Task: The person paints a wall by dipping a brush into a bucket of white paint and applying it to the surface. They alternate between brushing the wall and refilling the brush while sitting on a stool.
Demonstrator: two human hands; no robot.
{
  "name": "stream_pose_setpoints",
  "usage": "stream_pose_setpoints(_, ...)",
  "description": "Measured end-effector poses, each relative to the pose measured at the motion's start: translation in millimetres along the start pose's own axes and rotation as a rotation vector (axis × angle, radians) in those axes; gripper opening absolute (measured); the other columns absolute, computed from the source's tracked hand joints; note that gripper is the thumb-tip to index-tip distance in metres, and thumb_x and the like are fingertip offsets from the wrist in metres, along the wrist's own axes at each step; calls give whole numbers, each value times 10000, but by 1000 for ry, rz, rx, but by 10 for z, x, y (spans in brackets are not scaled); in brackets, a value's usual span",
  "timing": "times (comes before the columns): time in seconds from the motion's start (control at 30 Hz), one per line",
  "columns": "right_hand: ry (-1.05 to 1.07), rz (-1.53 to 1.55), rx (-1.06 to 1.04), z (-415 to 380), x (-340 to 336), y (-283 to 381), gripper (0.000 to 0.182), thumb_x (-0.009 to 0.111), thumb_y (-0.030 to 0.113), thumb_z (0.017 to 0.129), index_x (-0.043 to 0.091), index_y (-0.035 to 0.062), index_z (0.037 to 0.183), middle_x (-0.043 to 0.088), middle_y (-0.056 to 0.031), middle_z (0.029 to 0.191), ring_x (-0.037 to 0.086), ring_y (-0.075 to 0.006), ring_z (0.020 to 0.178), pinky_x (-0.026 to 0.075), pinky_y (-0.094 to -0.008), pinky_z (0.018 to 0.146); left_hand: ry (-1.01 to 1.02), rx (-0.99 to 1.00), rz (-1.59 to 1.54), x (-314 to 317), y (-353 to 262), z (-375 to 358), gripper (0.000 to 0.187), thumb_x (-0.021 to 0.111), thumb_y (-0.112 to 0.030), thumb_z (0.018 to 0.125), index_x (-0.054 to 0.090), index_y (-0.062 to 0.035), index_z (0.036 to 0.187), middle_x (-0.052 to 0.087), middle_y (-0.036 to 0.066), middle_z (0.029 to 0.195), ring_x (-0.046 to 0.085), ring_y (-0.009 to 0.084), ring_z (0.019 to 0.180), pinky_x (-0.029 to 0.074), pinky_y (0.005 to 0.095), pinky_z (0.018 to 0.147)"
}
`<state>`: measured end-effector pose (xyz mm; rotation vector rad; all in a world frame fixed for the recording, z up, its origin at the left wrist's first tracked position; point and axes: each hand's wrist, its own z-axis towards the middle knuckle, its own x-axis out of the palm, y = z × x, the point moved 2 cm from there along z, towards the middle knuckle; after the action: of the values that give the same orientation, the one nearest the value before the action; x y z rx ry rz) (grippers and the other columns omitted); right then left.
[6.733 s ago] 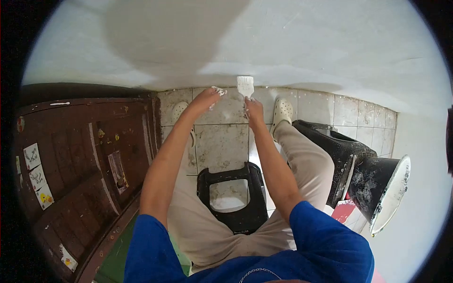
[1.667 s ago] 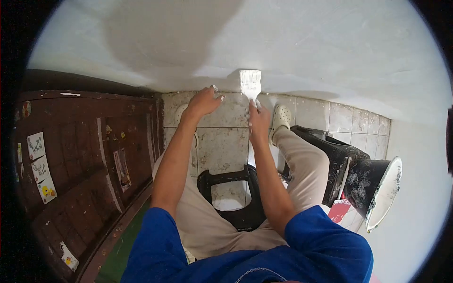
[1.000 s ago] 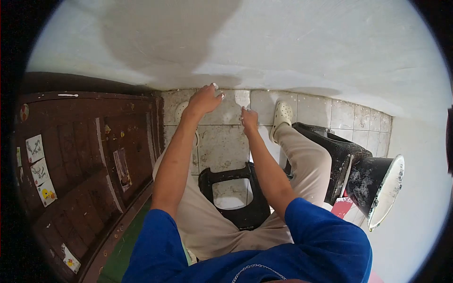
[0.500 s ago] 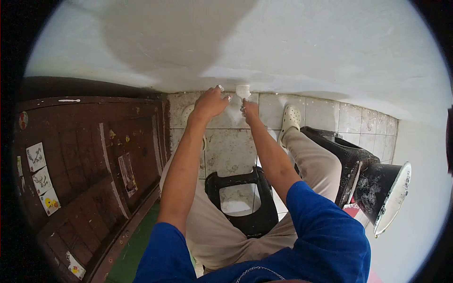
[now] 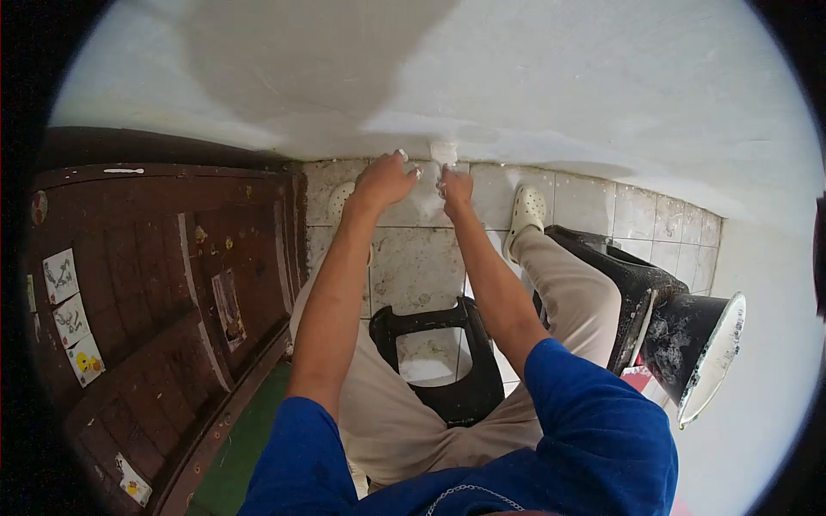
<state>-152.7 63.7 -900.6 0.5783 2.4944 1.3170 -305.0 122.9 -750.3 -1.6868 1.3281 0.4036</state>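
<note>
Near the foot of the white wall [image 5: 551, 95], my right hand [image 5: 457, 187] is closed round the handle of a small tool with a white head [image 5: 444, 155], a brush or scraper. The head lies against the bottom of the wall. To its left, my left hand [image 5: 385, 181] hovers over the floor tiles by the wall, fingers bent and apart, with white stuff on the fingertips. Whether it holds anything small is hard to tell.
A black stool frame [image 5: 456, 400] lies between my legs. To the right are another black stool [image 5: 624, 275] and a tilted black bucket [image 5: 688, 344] with a whitish rim. A brown wooden door [image 5: 155, 292] with stickers is at the left.
The tool head and my right hand have shifted very slightly up along the wall base. My left hand stays nearly in place. The view has tilted a little.
</note>
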Motion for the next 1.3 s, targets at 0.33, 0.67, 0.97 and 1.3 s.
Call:
stream_pose_setpoints(0.33,-41,-152,29,-28,-150,-151,296,593,215,879,558,58,630,493,-25,529,415,-109,424,291,-292,392,0,73,-7,20,-36,20,520,546,-364,866,509,31,1201,559,232,1184,533,371,1113,435,456,927)
stream_pose_setpoints(0.67,15,192,-4,-707,-260,975,268,591,225,899,593,9,741,482,14,568,415,-73,454,286,-260,403,7,58,-5,-58,-97,-66,554,535,-386,873,491,34,1230,537,227,1223,513,357,1149,414,439,965)
stream_pose_setpoints(0.97,-165,39,-236,-1092,-98,1022,284,546,207,917,594,-24,758,486,-14,555,424,-77,479,324,-273,436,8,54,15,-74,-77,-62,580,525,-388,878,468,41,1263,536,223,1235,512,357,1156,419,430,963)
stream_pose_setpoints(1.3,-185,-20,129,-3,-266,-332,235,625,181,833,565,5,690,500,-26,538,440,-119,409,316,-272,381,-34,50,19,-81,-65,-83,565,521,-388,880,472,29,1258,539,214,1232,515,351,1152,418,443,962)
